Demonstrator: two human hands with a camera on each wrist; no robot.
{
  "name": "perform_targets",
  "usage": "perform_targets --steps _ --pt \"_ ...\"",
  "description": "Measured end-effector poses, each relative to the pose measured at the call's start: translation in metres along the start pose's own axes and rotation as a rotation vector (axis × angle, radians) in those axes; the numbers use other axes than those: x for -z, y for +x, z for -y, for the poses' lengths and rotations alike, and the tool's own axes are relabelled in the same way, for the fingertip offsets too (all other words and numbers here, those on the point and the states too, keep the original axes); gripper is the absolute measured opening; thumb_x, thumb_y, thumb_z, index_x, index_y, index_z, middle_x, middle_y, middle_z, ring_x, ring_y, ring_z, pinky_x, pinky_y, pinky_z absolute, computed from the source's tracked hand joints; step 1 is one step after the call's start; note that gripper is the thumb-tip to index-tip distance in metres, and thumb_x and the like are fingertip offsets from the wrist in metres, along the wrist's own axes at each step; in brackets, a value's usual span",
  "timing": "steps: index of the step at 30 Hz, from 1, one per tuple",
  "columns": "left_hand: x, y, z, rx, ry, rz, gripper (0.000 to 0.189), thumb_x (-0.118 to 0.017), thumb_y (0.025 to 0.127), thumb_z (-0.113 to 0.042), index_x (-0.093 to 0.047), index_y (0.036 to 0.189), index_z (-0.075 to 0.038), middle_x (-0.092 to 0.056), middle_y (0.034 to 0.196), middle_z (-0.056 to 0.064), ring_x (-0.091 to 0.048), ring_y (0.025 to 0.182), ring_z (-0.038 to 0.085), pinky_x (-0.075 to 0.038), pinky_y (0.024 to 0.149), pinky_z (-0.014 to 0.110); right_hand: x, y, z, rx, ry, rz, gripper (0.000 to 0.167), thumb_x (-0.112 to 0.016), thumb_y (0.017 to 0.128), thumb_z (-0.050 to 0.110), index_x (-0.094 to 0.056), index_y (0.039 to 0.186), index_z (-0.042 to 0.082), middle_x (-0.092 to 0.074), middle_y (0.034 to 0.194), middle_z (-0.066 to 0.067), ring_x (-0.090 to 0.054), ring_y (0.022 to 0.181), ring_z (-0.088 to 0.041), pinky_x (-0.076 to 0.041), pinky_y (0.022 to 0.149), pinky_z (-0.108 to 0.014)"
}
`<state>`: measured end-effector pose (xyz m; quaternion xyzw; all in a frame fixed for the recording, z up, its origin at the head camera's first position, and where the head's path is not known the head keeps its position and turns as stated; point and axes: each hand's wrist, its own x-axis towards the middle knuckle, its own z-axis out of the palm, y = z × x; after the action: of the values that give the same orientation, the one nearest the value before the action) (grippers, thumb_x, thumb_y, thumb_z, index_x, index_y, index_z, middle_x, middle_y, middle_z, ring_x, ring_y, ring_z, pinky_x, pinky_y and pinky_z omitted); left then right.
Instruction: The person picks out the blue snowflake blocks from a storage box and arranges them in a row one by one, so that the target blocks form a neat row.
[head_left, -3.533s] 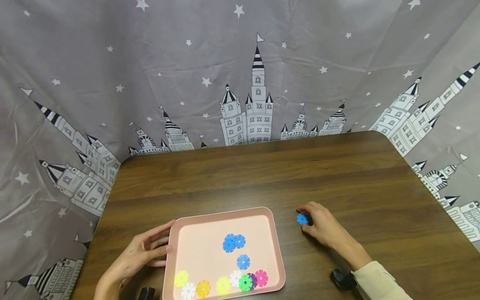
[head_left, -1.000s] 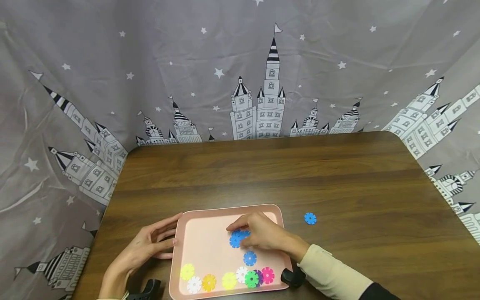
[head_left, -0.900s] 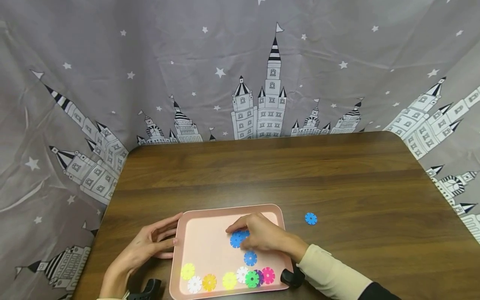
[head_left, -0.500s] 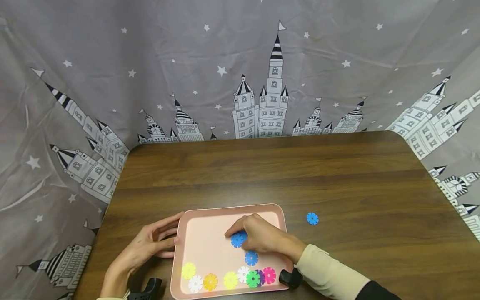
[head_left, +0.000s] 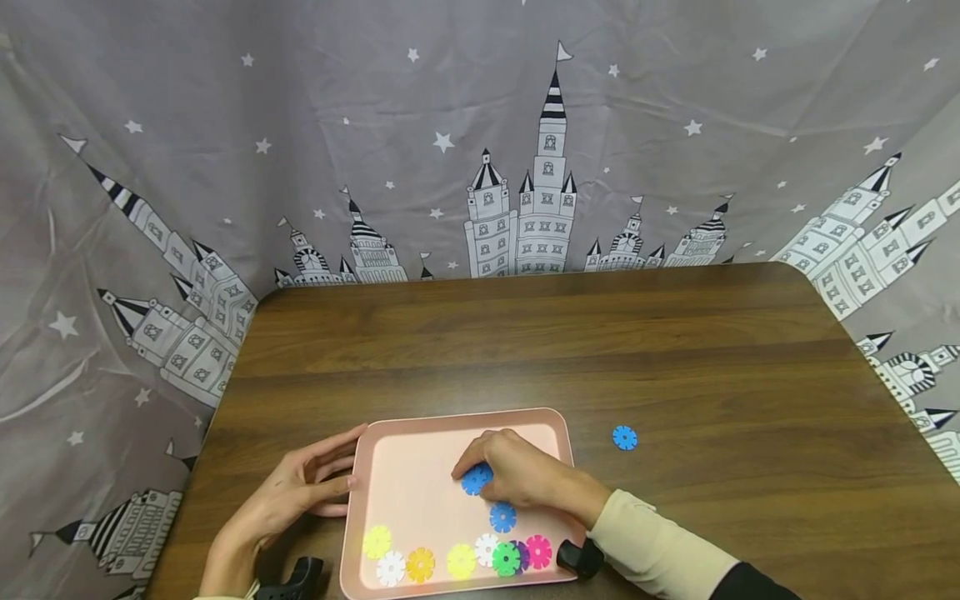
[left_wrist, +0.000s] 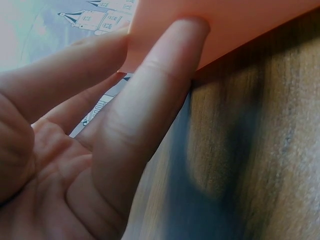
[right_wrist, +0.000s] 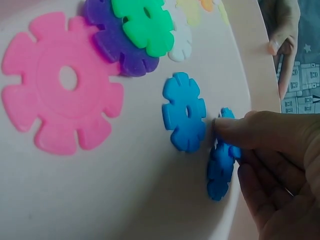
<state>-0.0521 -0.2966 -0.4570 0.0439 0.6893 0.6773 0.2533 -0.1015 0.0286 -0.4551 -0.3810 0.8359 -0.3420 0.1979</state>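
Observation:
A pink tray point(head_left: 408, 483) lies on the wooden table, and my left hand point(head_left: 288, 487) rests against its left side. In the left wrist view the thumb point(left_wrist: 167, 65) lies nearly straight on the tray's outer wall. Inside the tray, my right hand point(head_left: 521, 473) pinches a blue notched plastic disc point(head_left: 476, 480), part of an overlapping blue group. The right wrist view shows the thumb on these blue pieces point(right_wrist: 220, 172), partly covering them. Just beside them lies a single blue disc point(right_wrist: 185, 112). Another blue disc point(head_left: 625, 437) lies on the table, right of the tray.
Along the tray's near side lie yellow point(head_left: 377, 542), white point(head_left: 391, 568), orange point(head_left: 420, 564), green point(head_left: 506, 558), purple point(head_left: 522, 553) and pink point(head_left: 538, 551) discs. The green one overlaps the purple. Behind the table point(head_left: 480, 350) hangs a grey castle-print curtain point(head_left: 337, 108).
The right hand has let go of a blue disc on the table right of the tray and moved left into the tray, onto the blue group. The left hand stays at the tray.

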Motion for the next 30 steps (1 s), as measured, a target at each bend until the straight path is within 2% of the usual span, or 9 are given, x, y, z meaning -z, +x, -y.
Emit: perform_targets --steps 7,13,22,27,30 --pt "-0.001 0.002 0.0 0.01 -0.002 0.005 0.07 -0.064 0.094 -0.003 -0.028 0.154 -0.001 -0.028 0.152 0.032 -0.057 0.12 0.011 -0.056 0.081 0.052 0.001 -0.003 -0.001 0.025 -0.013 -0.038 0.034 -0.075 0.078 -0.005 -0.077 0.107 0.013 -0.07 0.105 0.011 -0.058 0.102 -0.002 -0.048 0.091 -0.017" --pt "-0.001 0.002 -0.001 0.011 0.012 0.005 0.069 -0.064 0.094 -0.003 -0.028 0.154 -0.002 -0.025 0.152 0.033 -0.056 0.121 0.01 -0.057 0.081 0.051 0.011 -0.01 0.004 0.001 0.019 -0.076 0.033 -0.074 0.079 -0.005 -0.076 0.108 0.01 -0.07 0.108 0.007 -0.06 0.105 -0.003 -0.049 0.091 -0.018" --pt "-0.001 0.002 -0.001 -0.002 0.016 0.018 0.068 -0.063 0.095 -0.003 -0.027 0.154 0.0 -0.029 0.151 0.032 -0.056 0.121 0.01 -0.056 0.081 0.051 0.026 -0.028 -0.003 0.047 -0.005 -0.205 0.03 -0.079 0.078 -0.002 -0.076 0.108 0.006 -0.072 0.106 0.001 -0.063 0.105 -0.012 -0.051 0.094 -0.028" --pt "-0.001 0.001 -0.001 0.005 0.021 0.0 0.068 -0.063 0.095 -0.003 -0.029 0.153 -0.002 -0.032 0.151 0.029 -0.056 0.12 0.008 -0.056 0.08 0.051 0.035 -0.043 -0.008 -0.003 -0.012 -0.24 0.031 -0.079 0.079 0.0 -0.076 0.108 0.008 -0.071 0.109 0.002 -0.061 0.108 -0.017 -0.05 0.096 -0.036" --pt "-0.002 0.0 -0.001 0.014 0.019 -0.005 0.068 -0.063 0.095 -0.004 -0.029 0.154 -0.003 -0.03 0.152 0.03 -0.056 0.12 0.007 -0.057 0.08 0.051 0.04 -0.055 -0.012 -0.037 0.003 -0.265 0.032 -0.08 0.079 0.001 -0.075 0.11 0.008 -0.07 0.111 0.001 -0.061 0.109 -0.018 -0.052 0.094 -0.037"
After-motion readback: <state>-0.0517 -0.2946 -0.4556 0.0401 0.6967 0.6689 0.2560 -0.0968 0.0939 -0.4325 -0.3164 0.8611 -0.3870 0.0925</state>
